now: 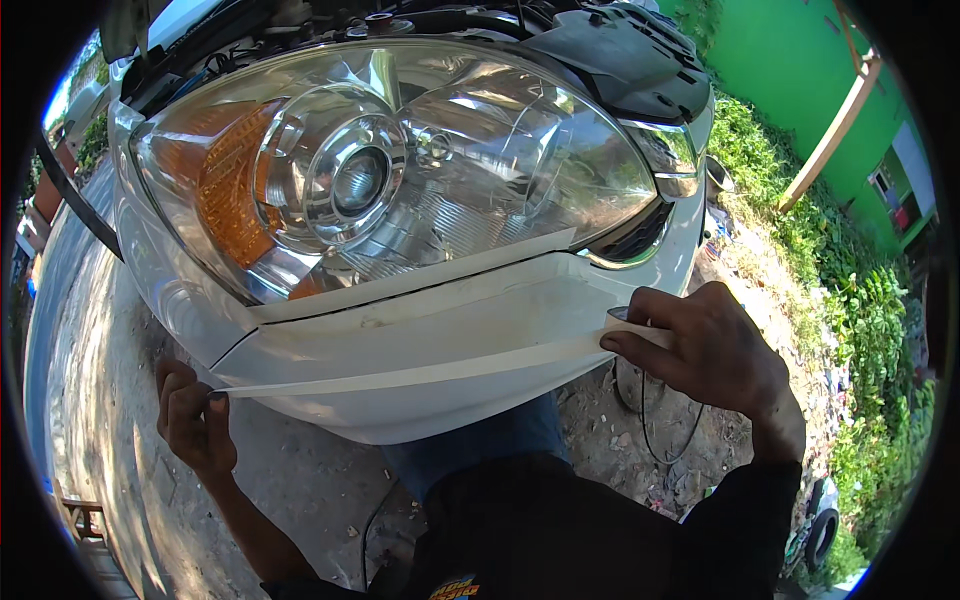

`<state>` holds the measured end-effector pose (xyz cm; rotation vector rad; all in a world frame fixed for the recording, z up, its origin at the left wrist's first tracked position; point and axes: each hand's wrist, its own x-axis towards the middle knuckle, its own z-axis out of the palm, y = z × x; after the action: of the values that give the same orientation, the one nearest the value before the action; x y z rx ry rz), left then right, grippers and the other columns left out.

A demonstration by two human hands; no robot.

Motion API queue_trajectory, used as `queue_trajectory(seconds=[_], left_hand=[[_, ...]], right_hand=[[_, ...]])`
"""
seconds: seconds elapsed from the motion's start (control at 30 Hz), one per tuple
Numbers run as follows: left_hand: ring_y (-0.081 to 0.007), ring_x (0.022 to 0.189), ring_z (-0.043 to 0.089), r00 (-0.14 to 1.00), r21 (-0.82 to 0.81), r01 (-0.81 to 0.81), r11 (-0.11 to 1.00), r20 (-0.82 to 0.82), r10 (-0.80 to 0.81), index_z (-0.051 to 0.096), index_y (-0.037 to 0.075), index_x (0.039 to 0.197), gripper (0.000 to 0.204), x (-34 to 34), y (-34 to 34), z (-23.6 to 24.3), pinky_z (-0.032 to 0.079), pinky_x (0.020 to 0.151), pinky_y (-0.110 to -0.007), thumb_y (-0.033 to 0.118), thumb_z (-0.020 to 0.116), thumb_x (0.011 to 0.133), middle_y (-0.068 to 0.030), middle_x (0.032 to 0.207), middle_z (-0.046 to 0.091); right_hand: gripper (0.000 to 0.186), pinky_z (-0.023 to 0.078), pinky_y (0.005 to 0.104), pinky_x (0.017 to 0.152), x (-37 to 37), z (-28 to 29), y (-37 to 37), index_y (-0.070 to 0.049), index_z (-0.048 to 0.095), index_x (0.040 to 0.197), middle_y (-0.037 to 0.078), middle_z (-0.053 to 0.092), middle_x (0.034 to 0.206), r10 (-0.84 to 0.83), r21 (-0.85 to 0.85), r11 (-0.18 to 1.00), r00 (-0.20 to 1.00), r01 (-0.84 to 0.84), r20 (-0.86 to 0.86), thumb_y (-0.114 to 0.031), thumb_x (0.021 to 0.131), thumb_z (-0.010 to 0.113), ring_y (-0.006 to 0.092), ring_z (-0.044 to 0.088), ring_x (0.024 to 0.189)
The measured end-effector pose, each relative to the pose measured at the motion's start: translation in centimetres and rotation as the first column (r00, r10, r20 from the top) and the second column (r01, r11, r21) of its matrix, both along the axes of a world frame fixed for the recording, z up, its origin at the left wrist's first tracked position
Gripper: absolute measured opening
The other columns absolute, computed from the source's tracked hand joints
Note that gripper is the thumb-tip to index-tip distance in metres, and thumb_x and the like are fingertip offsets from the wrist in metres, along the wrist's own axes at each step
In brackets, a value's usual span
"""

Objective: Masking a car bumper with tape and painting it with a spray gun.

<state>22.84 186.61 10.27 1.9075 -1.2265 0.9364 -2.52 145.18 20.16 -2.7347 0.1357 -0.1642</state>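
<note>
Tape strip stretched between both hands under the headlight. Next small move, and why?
Probably lower the strip of masking tape onto the white bumper and press it down. It hangs taut between the left hand and right hand, roughly parallel to the tape already laid below the headlight, and most of its length looks not yet stuck.

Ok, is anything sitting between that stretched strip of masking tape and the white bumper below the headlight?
Nothing visible does. The masking tape strip runs taut from the left hand to the right hand across the white bumper, whose surface behind it looks bare. Another tape strip already lies higher up, along the headlight edge.
</note>
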Motion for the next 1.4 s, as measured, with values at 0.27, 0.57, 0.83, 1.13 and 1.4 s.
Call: queue_trajectory(seconds=[0.27, 0.57, 0.83, 1.13, 1.4], left_hand=[[-0.0213, 0.085, 0.044, 0.937, -0.228, -0.05, 0.972, -0.347, -0.034, 0.052, 0.002, 0.085, 0.019, 2.9, -1.7, -2.4, 0.039, 0.078, -0.034, 0.009, 0.067, 0.096, -0.0056, 0.083, 0.046], [-0.0198, 0.082, 0.045, 0.966, -0.124, -0.074, 0.99, -0.255, 0.04, 0.054, 0.002, 0.084, 0.018, 0.6, -1.5, -0.5, 0.038, 0.071, -0.033, 0.006, 0.069, 0.094, -0.0048, 0.079, 0.046], [-0.0269, 0.083, 0.051, 0.953, 0.057, -0.262, 0.963, -0.142, 0.268, 0.061, 0.0, 0.083, 0.02, 0.5, -7.0, 1.9, 0.044, 0.077, -0.039, 0.012, 0.073, 0.093, -0.0084, 0.08, 0.055], [-0.026, 0.085, 0.055, 0.944, -0.007, -0.244, 0.97, -0.232, 0.236, 0.062, -0.002, 0.088, 0.018, 1.4, -6.5, 0.9, 0.045, 0.078, -0.039, 0.011, 0.071, 0.096, -0.0094, 0.085, 0.057], [-0.0192, 0.08, 0.049, 0.935, 0.022, -0.243, 0.97, -0.263, 0.24, 0.059, -0.001, 0.089, 0.018, 1.8, -6.1, 0.5, 0.042, 0.073, -0.033, 0.011, 0.069, 0.099, -0.0057, 0.087, 0.048]], right_hand=[[0.023, 0.051, 0.0327, 0.052, -3.7, 1.7, -2.6, -0.006, 0.074, 0.078, 0.001, 0.06, 0.054, 0.473, 0.043, 0.854, 0.809, -0.519, 0.349, -0.023, 0.078, 0.091, 0.0195, 0.063, 0.049], [0.022, 0.052, 0.0391, 0.056, -2.7, 1.5, -1.3, -0.006, 0.077, 0.089, 0.014, 0.065, 0.06, -0.235, -0.157, 0.961, 0.972, 0.229, -0.019, -0.028, 0.092, 0.077, 0.0311, 0.066, 0.053], [0.02, 0.056, 0.0332, 0.059, 1.1, 0.6, -4.0, -0.006, 0.079, 0.107, 0.012, 0.077, 0.077, -0.132, -0.193, 0.964, 0.958, 0.184, 0.253, -0.021, 0.092, 0.076, 0.0206, 0.073, 0.06], [0.024, 0.053, 0.0398, 0.061, 3.0, -2.1, -4.5, -0.011, 0.078, 0.096, 0.007, 0.071, 0.083, -0.14, -0.312, 0.901, 0.881, 0.303, 0.451, -0.034, 0.088, 0.08, 0.0274, 0.069, 0.068], [0.019, 0.053, 0.0381, 0.062, 3.7, -2.5, -3.9, -0.008, 0.08, 0.095, 0.006, 0.07, 0.085, -0.194, -0.318, 0.889, 0.901, 0.329, 0.388, -0.027, 0.09, 0.08, 0.0245, 0.069, 0.068]])
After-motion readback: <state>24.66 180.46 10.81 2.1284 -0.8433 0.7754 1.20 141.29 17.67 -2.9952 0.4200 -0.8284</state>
